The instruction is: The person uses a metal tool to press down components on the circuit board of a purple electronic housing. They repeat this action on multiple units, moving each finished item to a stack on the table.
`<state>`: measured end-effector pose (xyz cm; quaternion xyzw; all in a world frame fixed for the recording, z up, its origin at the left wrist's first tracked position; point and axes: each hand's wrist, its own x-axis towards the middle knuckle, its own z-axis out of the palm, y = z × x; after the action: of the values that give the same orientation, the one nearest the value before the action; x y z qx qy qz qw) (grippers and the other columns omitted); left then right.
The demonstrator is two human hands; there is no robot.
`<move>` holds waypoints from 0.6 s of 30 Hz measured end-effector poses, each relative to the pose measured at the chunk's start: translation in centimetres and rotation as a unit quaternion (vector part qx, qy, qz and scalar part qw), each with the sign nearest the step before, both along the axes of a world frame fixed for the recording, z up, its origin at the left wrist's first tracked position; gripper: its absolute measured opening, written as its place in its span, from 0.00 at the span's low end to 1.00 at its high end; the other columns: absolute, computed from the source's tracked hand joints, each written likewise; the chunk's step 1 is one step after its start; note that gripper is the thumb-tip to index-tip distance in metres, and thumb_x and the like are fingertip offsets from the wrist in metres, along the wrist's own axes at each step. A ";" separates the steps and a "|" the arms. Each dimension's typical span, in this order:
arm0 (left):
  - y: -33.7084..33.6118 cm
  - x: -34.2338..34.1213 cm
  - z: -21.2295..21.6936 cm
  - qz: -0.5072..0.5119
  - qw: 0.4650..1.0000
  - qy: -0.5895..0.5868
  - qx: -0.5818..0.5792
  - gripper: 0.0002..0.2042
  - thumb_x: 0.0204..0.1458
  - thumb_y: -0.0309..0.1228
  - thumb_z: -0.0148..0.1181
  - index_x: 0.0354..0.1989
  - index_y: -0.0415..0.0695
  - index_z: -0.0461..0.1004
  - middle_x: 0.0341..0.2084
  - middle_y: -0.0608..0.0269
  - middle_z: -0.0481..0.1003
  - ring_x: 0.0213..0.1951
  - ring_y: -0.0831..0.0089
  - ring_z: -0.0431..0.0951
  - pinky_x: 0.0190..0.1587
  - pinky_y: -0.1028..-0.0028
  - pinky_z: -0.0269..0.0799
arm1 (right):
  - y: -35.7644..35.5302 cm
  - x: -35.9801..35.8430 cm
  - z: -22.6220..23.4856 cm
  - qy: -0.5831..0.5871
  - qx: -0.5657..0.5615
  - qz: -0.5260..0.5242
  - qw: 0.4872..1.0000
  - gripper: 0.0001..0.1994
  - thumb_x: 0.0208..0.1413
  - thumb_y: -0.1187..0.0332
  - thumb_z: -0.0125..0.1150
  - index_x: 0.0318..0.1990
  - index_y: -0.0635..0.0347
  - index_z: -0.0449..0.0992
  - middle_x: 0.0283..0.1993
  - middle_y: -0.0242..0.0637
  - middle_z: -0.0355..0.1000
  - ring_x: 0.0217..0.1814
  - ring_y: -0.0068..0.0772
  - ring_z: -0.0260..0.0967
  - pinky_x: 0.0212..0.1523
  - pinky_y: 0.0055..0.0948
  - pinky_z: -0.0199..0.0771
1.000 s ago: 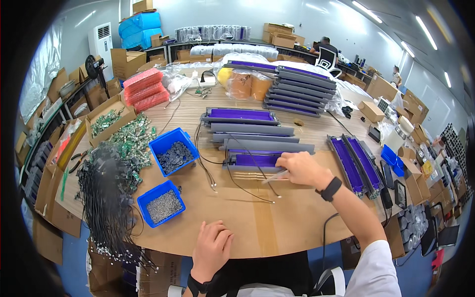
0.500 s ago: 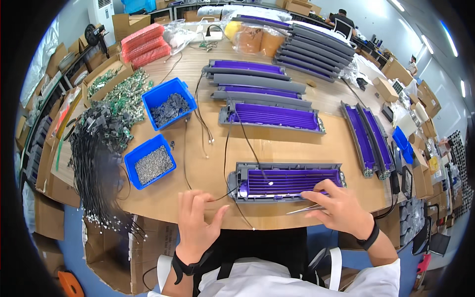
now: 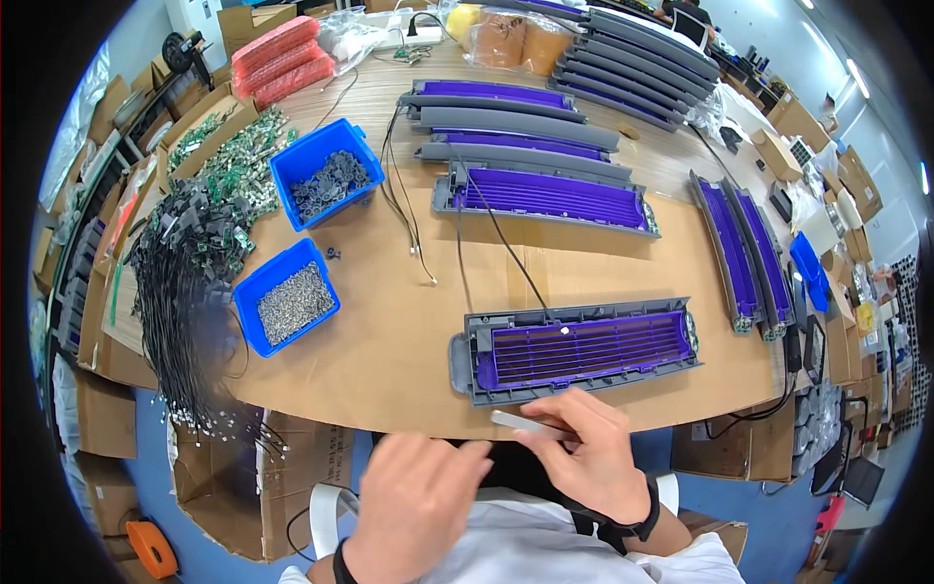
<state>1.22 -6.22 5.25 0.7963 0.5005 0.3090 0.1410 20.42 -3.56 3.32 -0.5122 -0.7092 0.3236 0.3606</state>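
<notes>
Head view: grasping a slim pale tool [image 3: 525, 424] in the right grip [image 3: 595, 456], lower centre of frame. Holding the left grip [image 3: 413, 506] half-curled, lower left of centre; cannot tell if grasping anything. Noting grey-and-purple housing [image 3: 584, 355] lower right of centre, running lengthwise left to right, lying just above the right grip, nearer it than the left.

A round black fan [image 3: 181, 53] stands left of the red bubble-wrap stack [image 3: 282, 63]. Right of that stack lies crumpled clear plastic [image 3: 350, 41].
</notes>
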 end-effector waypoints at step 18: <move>3.6 0.2 -3.2 0.006 0.995 -0.067 -0.072 0.36 0.38 0.30 0.76 0.60 0.44 0.67 0.64 0.46 0.59 0.62 0.48 0.66 0.59 0.59 0.67 | -0.8 2.7 0.0 -0.105 0.006 -0.038 0.994 0.21 0.43 0.80 0.62 0.50 0.66 0.75 0.35 0.47 0.77 0.34 0.51 0.76 0.33 0.41 0.75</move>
<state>1.40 -2.63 2.09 0.7585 0.5156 0.3261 0.2291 23.14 -4.33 3.34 -0.5677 -0.7249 0.2501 0.2995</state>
